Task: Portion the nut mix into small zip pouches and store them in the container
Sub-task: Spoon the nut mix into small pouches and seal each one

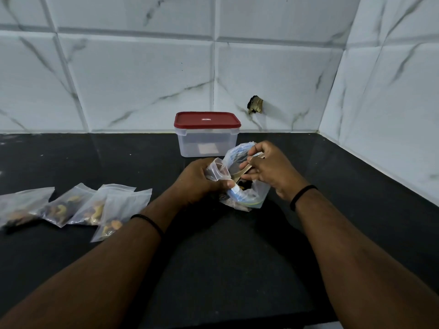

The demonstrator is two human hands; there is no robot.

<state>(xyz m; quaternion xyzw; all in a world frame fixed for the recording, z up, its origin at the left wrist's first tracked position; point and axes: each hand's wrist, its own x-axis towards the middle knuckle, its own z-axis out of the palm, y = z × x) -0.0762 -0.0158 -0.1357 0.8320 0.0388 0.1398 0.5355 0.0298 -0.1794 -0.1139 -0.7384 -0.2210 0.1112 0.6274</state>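
A large clear bag of nut mix [247,195] with a blue zip rim stands open on the black counter, just in front of the container. My left hand [202,179] grips a small empty zip pouch [217,170] at the bag's mouth. My right hand [268,169] pinches a pale wooden spoon [240,175] whose bowl dips into the bag. A clear plastic container [206,143] with its red lid [206,119] on stands by the wall behind the hands. Several filled small pouches [78,207] lie flat at the left.
The black counter [237,257] meets white marble-look tiled walls at the back and the right, forming a corner. A small brass fitting [255,105] sticks out of the back wall right of the container. The counter's front edge runs along the bottom right.
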